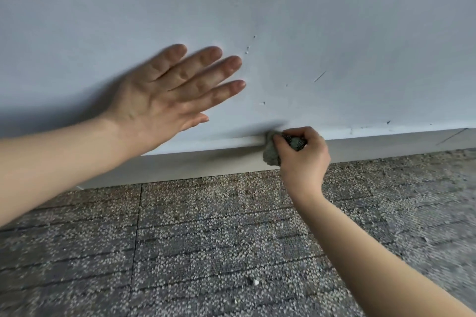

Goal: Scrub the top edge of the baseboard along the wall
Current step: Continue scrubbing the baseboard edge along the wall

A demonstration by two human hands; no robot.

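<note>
I am watching my right hand (302,159) gripping a crumpled grey-green scrub pad (271,153), fingers curled round it, pressing it onto the top edge of the white baseboard (206,165) at four o'clock from centre. My left hand (164,90) is lying spread wide, fingers straight, against the wall (334,33) at ten o'clock.

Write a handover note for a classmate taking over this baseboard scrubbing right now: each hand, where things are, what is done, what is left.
Left hand: open, fingers straight, spread at the wall above the baseboard; contact unclear.
Right hand: grip curled round a grey-green scouring pad, pressed on the baseboard's top edge.
Done: cannot tell which stretch is already scrubbed.
Left: edge runs on to both sides of the pad; carry on along it.
</note>
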